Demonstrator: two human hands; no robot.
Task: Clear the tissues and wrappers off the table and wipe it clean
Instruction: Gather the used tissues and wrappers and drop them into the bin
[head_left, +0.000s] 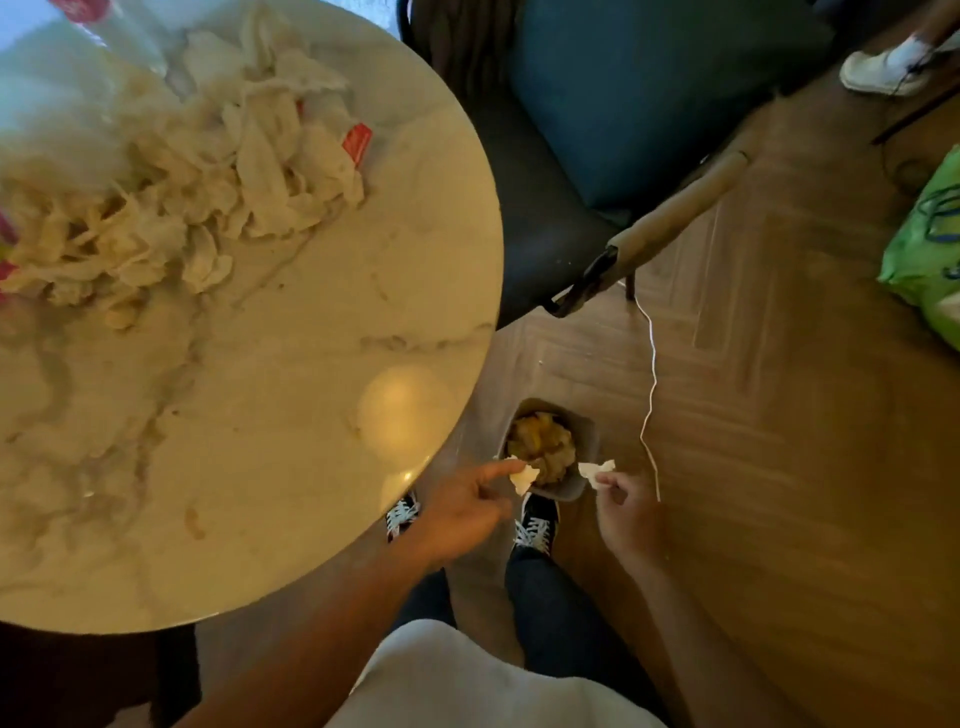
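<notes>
over the bin, a scrap in each hand

beside the table's edge, the left hand (462, 506) pinches a small white tissue (523, 477) above the grey bin (584, 457); the right hand (626, 512) pinches another scrap (596, 470) over its rim. best to let go squarely over the opening, since light paper drifts. a heap of crumpled, limp tissues (197, 187) and a red wrapper (357, 143) remain on the round, glossy marbled table (291, 395).

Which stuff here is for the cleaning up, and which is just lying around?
For the job:
left hand, pinching a tissue scrap
right hand, pinching a tissue piece
bin, already holding trash
tissue pile on the table
red wrapper

Just lying about:
chair
white cord
green bag
</notes>
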